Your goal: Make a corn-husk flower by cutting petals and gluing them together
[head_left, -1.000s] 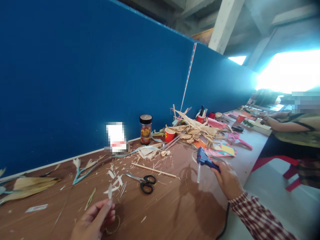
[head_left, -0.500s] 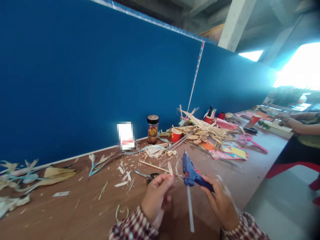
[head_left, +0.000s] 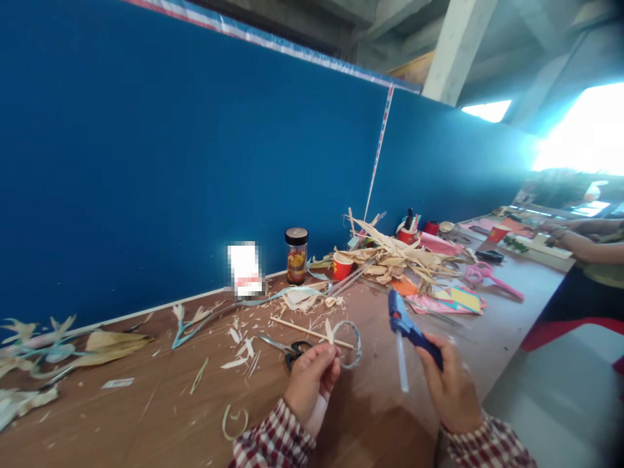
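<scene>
A tall blue partition is running behind a brown tabletop, and a jar with a black lid is standing at its foot. Nearer the wearer than the jar, the left hand is pinching a pale husk piece between thumb and fingertips; a braided loop is curving out from the same fingertips, in front and to the right of the jar. Farther right of the jar, the right hand is wrapping its fingers round the handle of a blue glue gun, whose clear glue stick is pointing down.

Unlike 0.5 s ago, the glue gun is no longer hovering just beside the left hand; it is being held farther right of the jar, so the loop is showing more clearly. Unlike 1.0 s ago, the left hand is covering part of the black-handled scissors in front of the jar.

Left of the jar, a white patch is appearing only as blurred blocks. Well to the jar's right, a co-worker's arm is being cut off by the picture edge. The 2 checked sleeves are leaving view at the bottom.
</scene>
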The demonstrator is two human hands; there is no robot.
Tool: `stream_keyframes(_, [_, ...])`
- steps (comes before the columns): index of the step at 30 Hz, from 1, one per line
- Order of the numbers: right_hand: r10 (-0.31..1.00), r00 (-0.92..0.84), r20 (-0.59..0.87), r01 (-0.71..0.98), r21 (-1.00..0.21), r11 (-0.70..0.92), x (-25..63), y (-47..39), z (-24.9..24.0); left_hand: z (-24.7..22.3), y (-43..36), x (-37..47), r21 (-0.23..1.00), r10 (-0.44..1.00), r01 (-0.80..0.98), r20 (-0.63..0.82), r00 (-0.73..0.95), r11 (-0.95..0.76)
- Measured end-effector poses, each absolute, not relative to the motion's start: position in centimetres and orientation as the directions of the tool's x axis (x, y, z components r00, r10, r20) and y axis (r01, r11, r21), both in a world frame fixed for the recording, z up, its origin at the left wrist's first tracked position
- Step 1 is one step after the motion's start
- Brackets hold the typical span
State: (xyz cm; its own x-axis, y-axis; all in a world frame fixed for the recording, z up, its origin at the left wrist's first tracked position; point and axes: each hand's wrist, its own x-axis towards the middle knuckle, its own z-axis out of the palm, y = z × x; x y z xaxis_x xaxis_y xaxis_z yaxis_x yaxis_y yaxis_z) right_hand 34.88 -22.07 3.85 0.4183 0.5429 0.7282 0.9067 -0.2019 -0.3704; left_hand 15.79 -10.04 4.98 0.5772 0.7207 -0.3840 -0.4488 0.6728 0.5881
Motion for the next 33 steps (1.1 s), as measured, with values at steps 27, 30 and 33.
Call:
stream_keyframes(27, [0.732,0.651,0.201,0.037,-0.972,0.234,33.0,-22.9,8.3,5.4,-7.5,17.9,0.920,0.791,0.003,-0.337,0.511,0.391])
stream_keyframes(30, [0.823,0.552,0.134,-0.155,-0.954,0.259,30.5,-20.7,8.2,5.7,-6.8,13.6,0.935,0.838,0.020,-0.325,0.438,0.353])
stream_keyframes(33, [0.927,0.373,0.036,-0.311,-0.936,0.162,27.3,-18.2,7.8,5.5,-6.3,9.3,0.951,0.895,-0.014,-0.286,0.341,0.309])
